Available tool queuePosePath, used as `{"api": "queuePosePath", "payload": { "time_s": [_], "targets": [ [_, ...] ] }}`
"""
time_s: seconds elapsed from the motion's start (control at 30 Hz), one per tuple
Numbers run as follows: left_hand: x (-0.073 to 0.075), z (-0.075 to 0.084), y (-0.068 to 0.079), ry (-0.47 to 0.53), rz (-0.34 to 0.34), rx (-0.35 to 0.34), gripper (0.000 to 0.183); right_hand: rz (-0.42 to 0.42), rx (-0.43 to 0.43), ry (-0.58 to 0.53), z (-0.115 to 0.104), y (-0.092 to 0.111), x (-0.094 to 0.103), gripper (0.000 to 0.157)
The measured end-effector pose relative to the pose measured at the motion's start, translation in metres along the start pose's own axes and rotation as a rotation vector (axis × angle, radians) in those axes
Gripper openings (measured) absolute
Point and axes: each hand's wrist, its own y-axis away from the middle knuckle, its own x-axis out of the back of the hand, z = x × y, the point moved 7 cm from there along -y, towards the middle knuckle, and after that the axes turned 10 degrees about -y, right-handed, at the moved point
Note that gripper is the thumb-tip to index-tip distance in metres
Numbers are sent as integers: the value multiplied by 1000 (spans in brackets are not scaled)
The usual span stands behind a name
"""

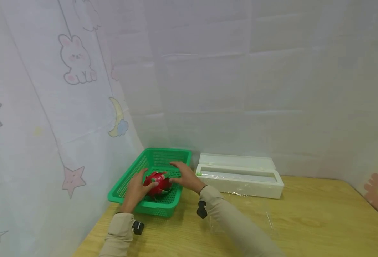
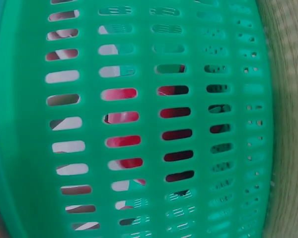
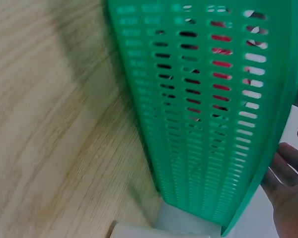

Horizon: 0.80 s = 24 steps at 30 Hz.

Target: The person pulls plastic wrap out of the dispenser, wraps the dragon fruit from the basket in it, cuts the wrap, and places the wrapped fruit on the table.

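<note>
A red dragon fruit [image 1: 158,183] with green-tipped scales sits inside a green plastic basket [image 1: 117,196]. My left hand [image 1: 136,189] is over the basket's near left side, its thumb lying across the fruit in the head view. On the fruit's right, my right hand [image 1: 188,177] has its fingers spread, with the thumb close to the fruit; contact is unclear. The left wrist view shows red fruit through the slots of the basket wall [image 2: 146,119]. In the right wrist view, the right hand [image 3: 293,191] appears beyond the basket rim, its fingers apart.
Right of the basket stands a long white box [image 1: 240,185] with its lid raised, like a cling-film dispenser. Clear film [image 1: 250,210] lies on the wooden table [image 1: 320,214] before it. A printed white curtain [image 1: 208,89] hangs behind and to the left.
</note>
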Motion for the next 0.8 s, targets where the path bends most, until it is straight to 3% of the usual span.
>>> {"api": "queuePosePath", "payload": {
  "time_s": [0.47, 0.8],
  "targets": [
    [-4, 4, -2, 6, -75, 11, 90, -179, -120, 160, 6, -18, -28, 81],
    [-13, 4, 0, 30, -119, 34, 95, -267, -271, 294, 11, -22, -40, 101]
  ]
}}
